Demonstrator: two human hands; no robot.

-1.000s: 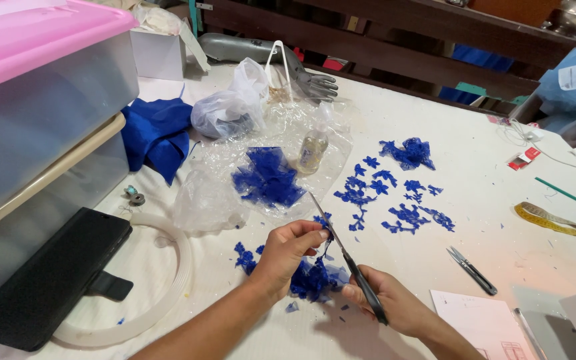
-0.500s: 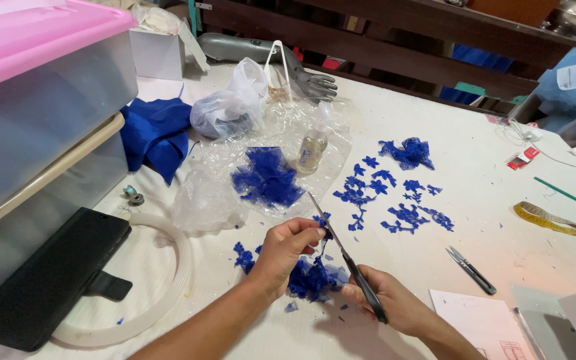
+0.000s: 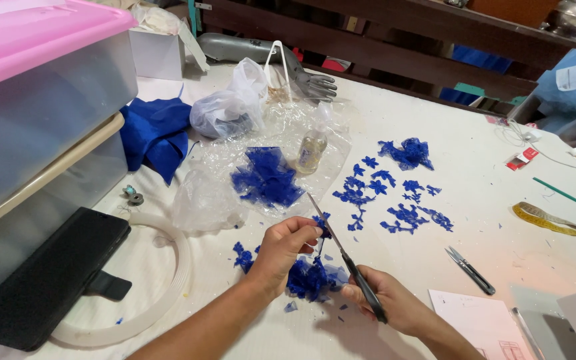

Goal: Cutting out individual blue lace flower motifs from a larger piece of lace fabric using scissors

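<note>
Scissors (image 3: 345, 257) in my right hand (image 3: 395, 303): bright metal blades, matt black handles. Blue lace piece (image 3: 320, 227) pinched in my left hand (image 3: 285, 250): thin openwork cloth, frayed edges. Table (image 3: 481, 160): matt white, smooth. At 12 o'clock from my hands, crinkled clear plastic sheet (image 3: 235, 167), glossy. At 10 o'clock, blue cloth (image 3: 155, 133), soft, matt. Storage box (image 3: 41, 87) at 9 o'clock: translucent plastic, glossy pink lid.
</note>
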